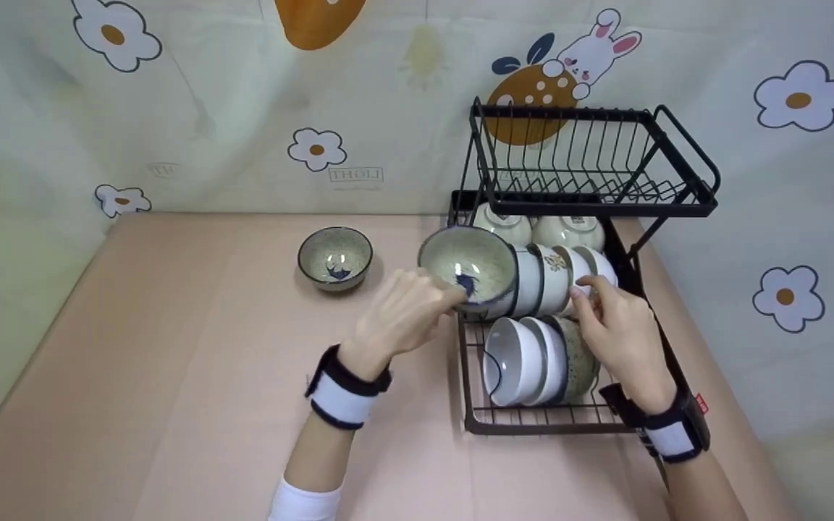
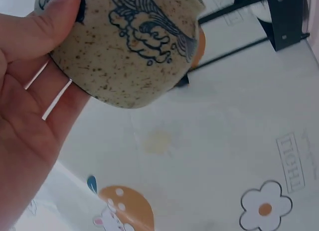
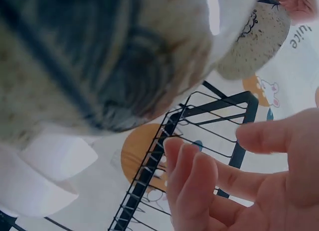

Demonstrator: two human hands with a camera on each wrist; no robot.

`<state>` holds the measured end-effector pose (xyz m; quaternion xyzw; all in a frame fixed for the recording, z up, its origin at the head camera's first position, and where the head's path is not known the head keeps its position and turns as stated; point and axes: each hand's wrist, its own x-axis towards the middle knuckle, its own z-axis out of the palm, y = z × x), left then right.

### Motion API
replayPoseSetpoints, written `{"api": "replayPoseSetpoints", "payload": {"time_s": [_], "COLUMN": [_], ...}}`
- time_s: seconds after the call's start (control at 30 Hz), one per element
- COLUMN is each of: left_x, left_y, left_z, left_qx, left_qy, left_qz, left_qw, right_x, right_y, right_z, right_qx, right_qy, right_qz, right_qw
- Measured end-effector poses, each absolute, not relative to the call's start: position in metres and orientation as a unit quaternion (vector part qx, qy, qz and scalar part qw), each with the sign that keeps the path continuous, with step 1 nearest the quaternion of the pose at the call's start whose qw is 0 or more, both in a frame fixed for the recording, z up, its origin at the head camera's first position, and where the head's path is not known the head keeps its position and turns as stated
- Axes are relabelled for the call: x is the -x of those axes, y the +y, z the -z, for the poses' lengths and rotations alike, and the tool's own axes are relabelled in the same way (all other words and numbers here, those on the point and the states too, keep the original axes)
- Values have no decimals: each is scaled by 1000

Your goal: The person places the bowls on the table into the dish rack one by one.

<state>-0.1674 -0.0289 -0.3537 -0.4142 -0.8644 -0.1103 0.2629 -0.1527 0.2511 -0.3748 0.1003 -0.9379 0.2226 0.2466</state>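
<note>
My left hand (image 1: 402, 311) grips a speckled ceramic bowl (image 1: 469, 257) by its rim, thumb on one side and fingers on the other. The bowl is tilted at the left side of the black dish rack (image 1: 468, 391), its inside facing me. In the left wrist view its outside (image 2: 134, 57) has blue wave drawings. My right hand (image 1: 623, 340) is over the rack's right side, beside a row of white bowls (image 1: 554, 278). In the right wrist view its thumb and fingers stand apart with nothing between them. A blurred speckled bowl (image 3: 124, 66) is close to that camera.
A second speckled bowl (image 1: 335, 258) stands upright on the pink table (image 1: 192, 362), left of the rack. White bowls (image 1: 515, 362) and a speckled one (image 1: 578, 362) stand on edge in front. Upturned bowls (image 1: 569, 231) sit behind, under the upper tier (image 1: 598, 206).
</note>
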Motion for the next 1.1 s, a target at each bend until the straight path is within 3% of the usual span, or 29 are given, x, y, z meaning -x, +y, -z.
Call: {"api": "replayPoseSetpoints", "payload": {"time_s": [0.2,0.43,0.83,1.1], "left_x": [165,164,161,160], "left_y": [-3,14,31,36], "left_z": [362,369,375,378], "left_qx": [481,503,522,518], "left_qy": [-812,-773,-744,-743], "left_qz": [79,20,21,13], "left_qw": [321,386,416,424], "right_x": [152,152,141,142], "right_y": [249,249,248,246], "right_z": [373,374,365,365], "right_qx": [-106,-117,-67,-67], "right_qy": [-926,-919,-905,-861], "right_qz": [-262,-306,-399,-490], "right_qw": [252,220,131,116]}}
